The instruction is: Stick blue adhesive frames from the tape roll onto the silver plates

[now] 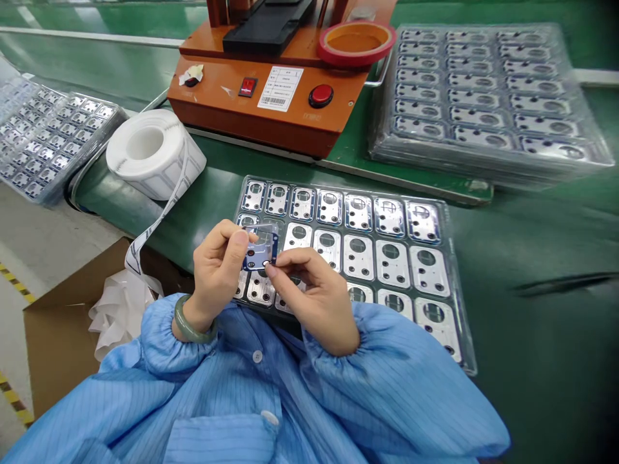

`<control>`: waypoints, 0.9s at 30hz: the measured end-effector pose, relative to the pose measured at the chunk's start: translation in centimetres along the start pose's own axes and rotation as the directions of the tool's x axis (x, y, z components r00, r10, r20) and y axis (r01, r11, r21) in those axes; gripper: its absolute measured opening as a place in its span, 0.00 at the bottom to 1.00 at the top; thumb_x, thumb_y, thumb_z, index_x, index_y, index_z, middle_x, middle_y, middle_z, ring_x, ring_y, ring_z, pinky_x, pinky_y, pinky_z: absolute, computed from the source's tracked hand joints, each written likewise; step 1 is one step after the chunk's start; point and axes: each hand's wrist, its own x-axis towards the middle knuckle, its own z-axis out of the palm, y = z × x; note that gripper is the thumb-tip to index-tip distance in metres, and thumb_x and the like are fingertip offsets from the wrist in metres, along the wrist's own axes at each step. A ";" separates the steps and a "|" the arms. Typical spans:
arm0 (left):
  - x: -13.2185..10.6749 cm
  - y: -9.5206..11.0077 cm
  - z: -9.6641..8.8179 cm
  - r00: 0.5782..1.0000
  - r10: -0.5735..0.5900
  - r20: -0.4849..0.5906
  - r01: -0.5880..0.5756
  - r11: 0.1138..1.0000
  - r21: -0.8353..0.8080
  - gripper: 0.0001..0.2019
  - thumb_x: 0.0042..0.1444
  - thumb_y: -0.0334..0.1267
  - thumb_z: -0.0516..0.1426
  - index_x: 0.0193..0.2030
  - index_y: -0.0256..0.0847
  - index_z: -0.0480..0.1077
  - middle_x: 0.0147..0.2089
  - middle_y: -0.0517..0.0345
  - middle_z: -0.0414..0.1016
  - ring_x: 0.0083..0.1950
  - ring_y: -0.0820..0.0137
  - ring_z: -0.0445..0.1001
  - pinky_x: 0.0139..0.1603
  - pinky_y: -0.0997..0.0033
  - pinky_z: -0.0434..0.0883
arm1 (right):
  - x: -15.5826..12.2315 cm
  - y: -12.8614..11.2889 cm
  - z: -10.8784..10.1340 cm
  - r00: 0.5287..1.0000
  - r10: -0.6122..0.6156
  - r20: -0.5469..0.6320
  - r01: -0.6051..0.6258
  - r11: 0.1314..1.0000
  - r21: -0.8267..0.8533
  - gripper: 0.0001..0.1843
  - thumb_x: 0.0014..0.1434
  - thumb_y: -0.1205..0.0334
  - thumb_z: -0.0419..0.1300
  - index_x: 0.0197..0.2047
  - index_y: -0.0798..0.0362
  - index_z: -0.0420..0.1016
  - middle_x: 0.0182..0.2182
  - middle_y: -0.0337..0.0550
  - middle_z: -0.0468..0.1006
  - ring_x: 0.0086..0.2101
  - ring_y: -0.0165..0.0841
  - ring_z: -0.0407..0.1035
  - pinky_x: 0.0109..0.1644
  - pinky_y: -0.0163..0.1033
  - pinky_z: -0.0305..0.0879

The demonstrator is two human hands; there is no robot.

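My left hand (217, 274), with a green bangle on its wrist, holds a small metal plate (261, 250) with a blue edge and a clear film over it. My right hand (314, 298) pinches the plate's lower right corner between thumb and forefinger. Both hands hover above a clear plastic tray (460, 290) of similar silver plates with round holes. The wrists and blue striped sleeves hide the tray's near left part.
Stacked trays of plates (488, 96) lie at the back right, and another stack (53, 138) lies at the left. A white label roll (155, 151) stands beside an orange machine (271, 96) on a green belt (546, 348). A cardboard box (62, 335) holds white backing paper.
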 end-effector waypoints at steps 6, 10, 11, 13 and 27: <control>0.0 0.0 0.1 0.985 0.172 -0.026 -0.168 0.978 0.128 0.13 0.64 0.40 0.52 0.28 0.41 0.67 0.26 0.62 0.64 0.28 0.75 0.64 0.32 0.74 0.64 | -0.1 -0.2 0.1 0.998 -0.022 0.050 0.023 1.000 -0.013 0.05 0.56 0.68 0.62 0.34 0.50 0.70 0.26 0.34 0.71 0.26 0.26 0.67 0.32 0.32 0.67; -0.2 -0.1 0.2 0.978 0.206 -0.047 -0.197 0.969 0.152 0.15 0.65 0.40 0.49 0.28 0.41 0.67 0.25 0.62 0.63 0.28 0.75 0.64 0.32 0.73 0.64 | -0.2 -0.1 0.0 0.998 -0.014 0.059 0.015 1.000 -0.022 0.04 0.56 0.67 0.61 0.34 0.50 0.70 0.25 0.34 0.71 0.26 0.26 0.67 0.32 0.33 0.68; -0.2 -0.2 0.3 0.977 0.209 -0.046 -0.200 0.968 0.154 0.15 0.66 0.40 0.49 0.28 0.41 0.66 0.26 0.62 0.63 0.28 0.75 0.64 0.32 0.73 0.64 | -0.2 -0.1 0.0 0.998 -0.019 0.061 0.021 0.999 -0.027 0.04 0.56 0.67 0.61 0.34 0.50 0.70 0.25 0.34 0.71 0.26 0.26 0.67 0.32 0.33 0.68; -0.3 -0.2 0.3 0.974 0.221 -0.051 -0.211 0.965 0.155 0.15 0.66 0.41 0.49 0.28 0.41 0.65 0.26 0.62 0.63 0.28 0.75 0.63 0.32 0.73 0.64 | -0.2 -0.1 -0.1 0.996 -0.047 0.074 0.050 0.998 -0.038 0.04 0.57 0.67 0.60 0.35 0.50 0.70 0.26 0.35 0.72 0.26 0.26 0.68 0.32 0.33 0.69; -0.3 0.4 0.6 0.958 0.233 -0.166 -0.153 0.907 0.391 0.16 0.66 0.42 0.48 0.26 0.40 0.62 0.24 0.64 0.59 0.26 0.77 0.59 0.30 0.75 0.61 | -1.0 0.6 0.0 0.918 -0.393 0.046 0.383 0.855 -0.350 0.16 0.61 0.69 0.53 0.51 0.49 0.72 0.42 0.46 0.81 0.39 0.35 0.77 0.42 0.40 0.74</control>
